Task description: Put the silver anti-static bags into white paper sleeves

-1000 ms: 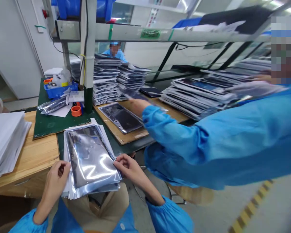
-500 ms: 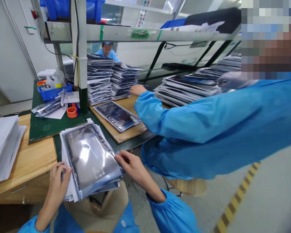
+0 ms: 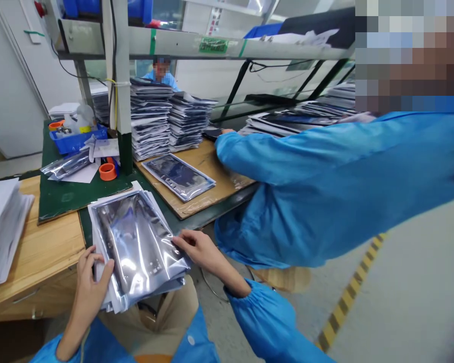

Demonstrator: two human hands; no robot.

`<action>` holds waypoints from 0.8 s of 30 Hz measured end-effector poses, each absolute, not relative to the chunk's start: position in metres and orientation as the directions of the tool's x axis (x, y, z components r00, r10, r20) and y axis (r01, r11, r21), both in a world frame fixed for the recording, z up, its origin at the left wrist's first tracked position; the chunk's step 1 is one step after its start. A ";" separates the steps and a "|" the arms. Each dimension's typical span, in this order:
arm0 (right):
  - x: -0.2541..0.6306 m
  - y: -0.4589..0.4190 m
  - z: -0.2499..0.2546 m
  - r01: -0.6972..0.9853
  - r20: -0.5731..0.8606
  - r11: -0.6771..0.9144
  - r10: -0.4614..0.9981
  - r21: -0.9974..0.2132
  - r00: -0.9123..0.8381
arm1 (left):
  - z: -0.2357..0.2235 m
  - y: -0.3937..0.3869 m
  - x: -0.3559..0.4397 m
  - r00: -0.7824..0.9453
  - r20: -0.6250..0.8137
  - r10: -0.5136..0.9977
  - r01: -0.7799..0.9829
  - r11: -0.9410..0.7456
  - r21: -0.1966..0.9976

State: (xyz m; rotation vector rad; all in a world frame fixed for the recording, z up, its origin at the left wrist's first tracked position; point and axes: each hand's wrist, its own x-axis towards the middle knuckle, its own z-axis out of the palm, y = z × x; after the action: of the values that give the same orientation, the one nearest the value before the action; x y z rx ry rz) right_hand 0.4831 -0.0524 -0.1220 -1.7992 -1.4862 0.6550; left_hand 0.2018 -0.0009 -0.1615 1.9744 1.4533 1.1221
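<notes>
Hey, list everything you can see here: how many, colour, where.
near pile: one, silver and white, between the hands
flat pouch: one, silver and dark, on the board
board: one, brown, on the bench
tall stacks: two, grey-white, behind the board
paper pile: one, white, far left
basket: one, blue, back left
rings: two, orange, one before the basket, one behind
co-worker: one, blue sleeve, right
person: one, blue clothing, behind the stacks
left hand: one, bare, pile's left edge
right hand: one, bare, pile's right edge

Both hands' fingers curl inward, forearms angled forward.
</notes>
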 end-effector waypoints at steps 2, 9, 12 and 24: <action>0.476 -0.058 -0.108 0.667 0.088 -0.098 0.967 -0.738 0.240 | -0.158 -0.001 0.206 0.108 0.360 0.927 0.576 -0.353 0.737; 0.471 -0.060 -0.071 0.596 0.053 -0.091 0.974 -0.797 0.220 | -0.144 -0.007 0.210 0.082 0.381 0.921 0.607 -0.349 0.714; 0.482 -0.046 -0.077 0.170 -0.174 -0.190 0.979 -0.967 0.109 | -0.138 -0.006 0.210 0.019 0.295 0.955 0.513 -0.263 0.817; 0.464 -0.050 -0.099 -0.421 -0.350 -0.289 0.934 -0.860 0.072 | -0.082 -0.010 0.236 0.178 -0.353 0.919 -0.230 0.388 0.893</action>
State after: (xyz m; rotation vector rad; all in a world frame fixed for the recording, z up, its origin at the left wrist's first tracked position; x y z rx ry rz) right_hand 0.4640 -0.0497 -0.0985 -1.1833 -0.6142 1.5004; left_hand 0.2355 -0.0097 -0.0822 0.8016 1.0826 0.9495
